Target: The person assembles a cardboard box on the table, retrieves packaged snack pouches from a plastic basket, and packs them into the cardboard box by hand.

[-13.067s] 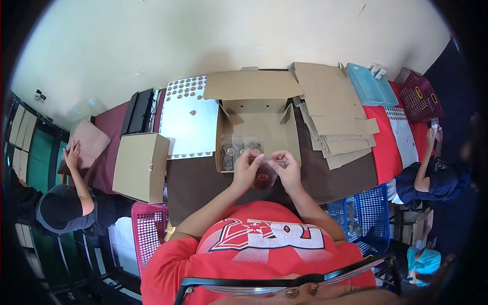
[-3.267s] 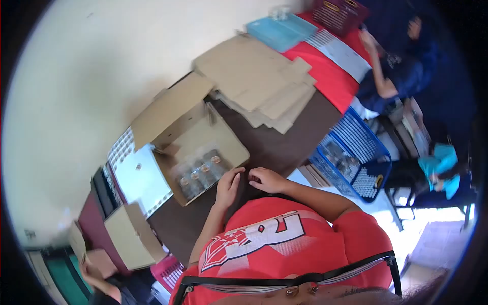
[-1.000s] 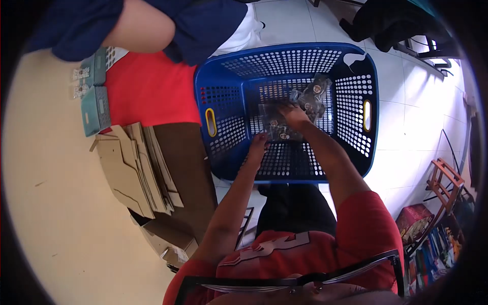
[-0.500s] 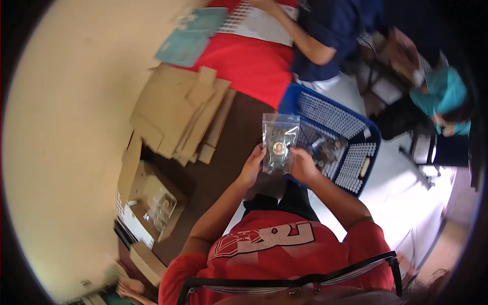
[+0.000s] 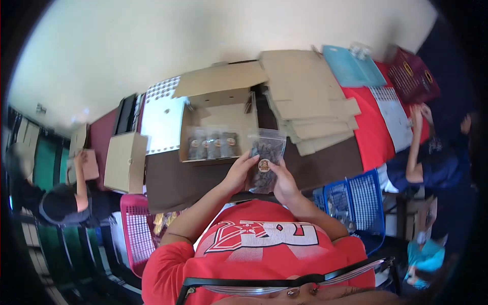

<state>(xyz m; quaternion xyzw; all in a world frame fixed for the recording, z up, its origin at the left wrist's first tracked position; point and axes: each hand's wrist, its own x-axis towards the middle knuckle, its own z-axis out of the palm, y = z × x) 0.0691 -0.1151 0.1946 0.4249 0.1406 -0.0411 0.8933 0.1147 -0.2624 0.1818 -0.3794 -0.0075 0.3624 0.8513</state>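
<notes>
A clear zip pouch (image 5: 266, 147) with dark contents and a round label is held upright in front of my chest. My left hand (image 5: 241, 172) grips its left edge, and my right hand (image 5: 284, 182) grips the right edge with the thumb near the label. Just beyond my left hand stands an open cardboard box (image 5: 219, 109) on the brown-covered table (image 5: 170, 175). Several similar labelled pouches (image 5: 213, 144) are lined up along its near side.
Flat cardboard sheets (image 5: 310, 96) are stacked right of the box. A blue basket (image 5: 365, 195) holding pouches is at my right, a pink basket (image 5: 136, 229) at my left. Teal trays (image 5: 353, 66) lie on red cloth. Co-workers (image 5: 63, 201) sit at both sides.
My view and body have turned left, from the blue basket toward the table and the open box. The pouch has stayed between both hands and now sits before the box.
</notes>
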